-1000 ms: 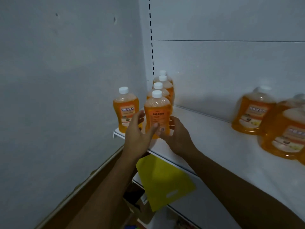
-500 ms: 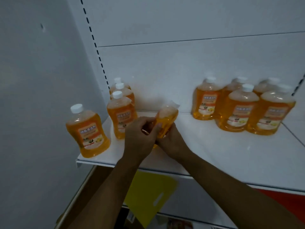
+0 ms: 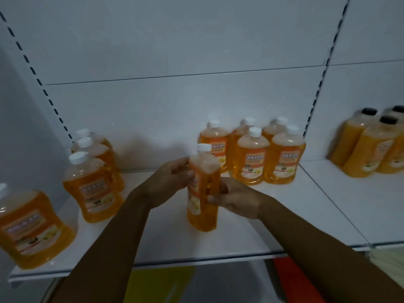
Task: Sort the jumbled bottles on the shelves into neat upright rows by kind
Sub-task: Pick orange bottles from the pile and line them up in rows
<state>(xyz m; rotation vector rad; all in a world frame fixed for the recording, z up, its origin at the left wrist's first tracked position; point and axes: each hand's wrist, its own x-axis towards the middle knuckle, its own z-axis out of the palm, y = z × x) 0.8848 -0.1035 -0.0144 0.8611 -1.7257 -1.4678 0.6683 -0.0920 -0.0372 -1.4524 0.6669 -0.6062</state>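
Both hands hold one orange bottle [image 3: 203,189] with a white cap, out in the middle of the white shelf [image 3: 251,226]. The left hand [image 3: 168,182] is wrapped round the upper part of the bottle, and the right hand [image 3: 236,200] pinches its side lower down. The bottle stands up almost straight, and its bottom looks to be on the shelf or just above it; it is hard to tell which. Behind it and to the right is a tidy group of white-cap bottles [image 3: 253,154], all standing up. To the left, a line of bottles [image 3: 94,171] runs back toward the wall, and one more bottle [image 3: 30,228] sits near the front edge, leaning in this wide view. Far to the right are black-cap bottles [image 3: 369,145], a different kind. The step now seems to be moving this bottle over to its own kind. To do it well, keep it straight up, slide or carry it low, and set it down just beside the others without bumping them. Turn the label to the front, then let go gently so it does not tip.
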